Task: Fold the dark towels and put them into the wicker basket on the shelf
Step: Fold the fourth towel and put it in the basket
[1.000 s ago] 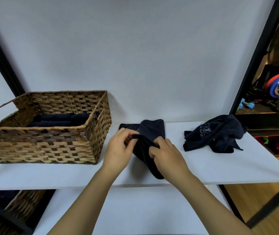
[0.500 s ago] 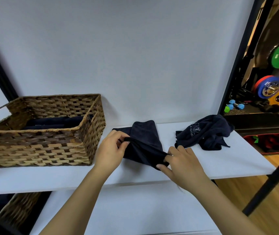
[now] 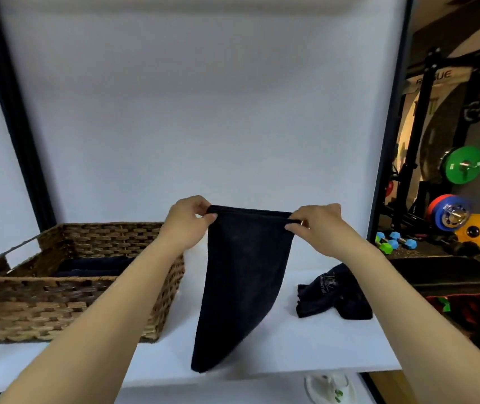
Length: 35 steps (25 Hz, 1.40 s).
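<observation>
Dark navy towel (image 3: 241, 287) held up in the air over the white shelf (image 3: 306, 345), hanging from its top edge, tapering to a rounded point at the bottom near the shelf's front edge. Top edge stretched taut and roughly level between both hands. Left hand (image 3: 187, 221) pinching the left corner, thumb and fingers curled round the hem. Right hand (image 3: 319, 225) pinching the right corner the same way. Fabric looks doubled along the top hem; no logo visible on this face.

Wicker basket (image 3: 66, 304) on the shelf at left, just beside the hanging towel, left forearm crossing in front of its right wall. Folded dark towels (image 3: 93, 266) already inside, lying flat. Second dark towel (image 3: 332, 295) crumpled on the shelf at right, pale print on it, unreadable, partly behind the right forearm. Black frame posts (image 3: 14, 112) at both sides. Beyond the right post: weight plates (image 3: 463, 167) on a rack, small dumbbells (image 3: 393, 240) on the floor.
</observation>
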Motion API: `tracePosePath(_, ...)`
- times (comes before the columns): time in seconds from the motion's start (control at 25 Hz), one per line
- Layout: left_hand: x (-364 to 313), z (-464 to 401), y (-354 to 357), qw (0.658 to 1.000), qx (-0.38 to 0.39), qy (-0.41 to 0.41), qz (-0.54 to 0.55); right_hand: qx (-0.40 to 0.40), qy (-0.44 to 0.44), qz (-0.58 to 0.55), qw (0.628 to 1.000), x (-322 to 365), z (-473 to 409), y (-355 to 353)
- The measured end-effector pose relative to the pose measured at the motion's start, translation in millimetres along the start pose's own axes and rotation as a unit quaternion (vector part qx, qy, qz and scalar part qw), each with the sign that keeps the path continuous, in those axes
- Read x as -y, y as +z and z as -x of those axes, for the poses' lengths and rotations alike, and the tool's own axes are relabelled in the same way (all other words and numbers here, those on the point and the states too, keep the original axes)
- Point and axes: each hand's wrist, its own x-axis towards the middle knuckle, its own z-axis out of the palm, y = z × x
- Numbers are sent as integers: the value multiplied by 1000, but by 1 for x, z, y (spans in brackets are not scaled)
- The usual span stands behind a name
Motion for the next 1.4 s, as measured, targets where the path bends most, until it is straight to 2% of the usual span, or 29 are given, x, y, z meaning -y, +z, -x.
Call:
tracePosePath(0.12, -18, 3, -19, 999, -21, 5, 46, -59, 6, -146, 987, 18, 3, -20)
tracePosePath(0.36, -30, 40, -35, 999, -17, 13, 43, -86, -9, -216, 973, 29, 19, -23)
tracePosePath(0.48, -34, 53, -38, 1000, -1, -6, 25, -56, 26, -278, 959, 29, 26, -18)
tracePosePath(0.56, -39, 59, -44, 997, 12, -35, 68, -28, 66, -356, 932, 29, 32, -19)
tracePosePath(0.64, -47, 60, -54, 984, 62, -95, 140, 8, 94, -457, 885, 30, 37, -24)
tracePosePath(0.72, -50, 51, -63, 970, 118, -145, 155, 25, 122, -513, 849, 28, 29, -24)
tracePosePath(0.8, -50, 35, -60, 961, 145, -178, 156, 27, 146, -524, 839, 22, 10, -21)
tracePosePath(0.92, -41, 5, -39, 949, 130, -200, 209, 27, 176, -535, 826, 14, -22, -12)
tracePosePath(1.04, -35, -26, -21, 946, 83, -151, 274, -18, 128, -580, 804, 7, -53, -4)
tracePosePath(1.2, -32, -49, -18, 967, 33, -46, 248, -91, 76, -598, 793, 4, -78, 1)
tracePosePath(1.28, -15, -43, -13, 977, 41, -15, 210, -92, 71, -598, 793, -3, -72, 17)
tracePosePath(1.4, 51, 1, 6, 987, 87, -12, 134, -43, 92, -561, 821, -17, -27, 79)
